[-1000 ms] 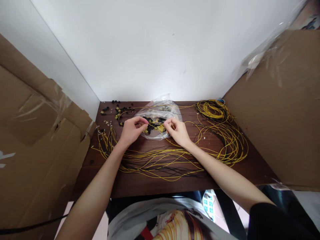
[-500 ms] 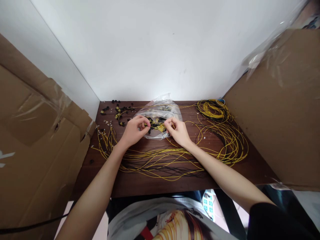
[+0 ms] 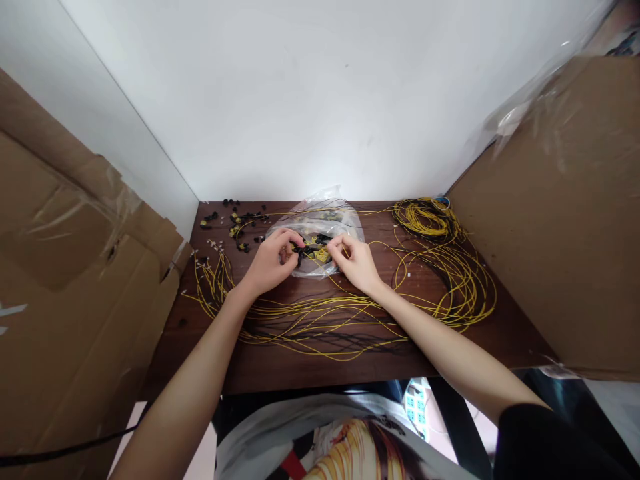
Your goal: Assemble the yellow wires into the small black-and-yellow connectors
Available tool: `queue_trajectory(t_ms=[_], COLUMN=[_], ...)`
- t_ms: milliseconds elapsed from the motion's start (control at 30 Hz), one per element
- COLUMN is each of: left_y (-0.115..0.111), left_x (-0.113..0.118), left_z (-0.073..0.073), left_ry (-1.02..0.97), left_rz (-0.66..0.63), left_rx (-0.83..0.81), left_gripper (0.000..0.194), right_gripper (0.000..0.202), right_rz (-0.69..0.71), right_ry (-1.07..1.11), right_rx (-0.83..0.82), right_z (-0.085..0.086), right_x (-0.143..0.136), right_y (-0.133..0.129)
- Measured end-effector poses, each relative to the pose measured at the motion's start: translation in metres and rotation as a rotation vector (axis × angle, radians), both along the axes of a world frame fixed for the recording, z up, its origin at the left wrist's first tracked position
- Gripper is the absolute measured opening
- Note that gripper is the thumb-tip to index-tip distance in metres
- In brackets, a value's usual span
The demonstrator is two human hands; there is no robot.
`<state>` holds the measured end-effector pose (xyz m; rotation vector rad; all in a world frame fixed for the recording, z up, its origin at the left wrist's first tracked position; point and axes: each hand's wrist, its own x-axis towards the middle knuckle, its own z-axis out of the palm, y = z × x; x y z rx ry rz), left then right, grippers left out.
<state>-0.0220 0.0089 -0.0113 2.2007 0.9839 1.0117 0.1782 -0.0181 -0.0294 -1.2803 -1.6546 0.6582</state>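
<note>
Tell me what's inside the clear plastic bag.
Small black and yellow parts show in the clear plastic bag. Anything beneath them or behind the left hand and right hand is hidden.

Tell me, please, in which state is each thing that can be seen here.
Left hand: fingers bent, grip unclear.
Right hand: fingertips together; anything between them is too small to tell.
Plastic bag: crumpled, black and yellow parts within its outline.
Back-right wires: coiled.
Front wires: loose, spread out.
Back-left small parts: scattered.
Left cardboard: edge ragged.
Right cardboard: upright.
</note>
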Motion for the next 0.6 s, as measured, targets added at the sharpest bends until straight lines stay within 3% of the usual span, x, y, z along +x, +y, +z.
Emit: queue_trajectory(t_ms=[300,600], left_y=[-0.008,-0.008], left_x=[0.008,0.015], left_z=[0.005,-0.005], left_ry=[0.032,0.1], left_rz=[0.028,0.071], left_rx=[-0.127,-0.033], left_gripper=[0.031,0.022], right_gripper=[0.02,0.02], right_rz=[0.011,0.038], right_ry=[-0.128,-0.18], right_rx=[0.026,0.006], right_z=[-0.001,-0.001], right_x=[0.0,0.0], right_y=[0.0,-0.001])
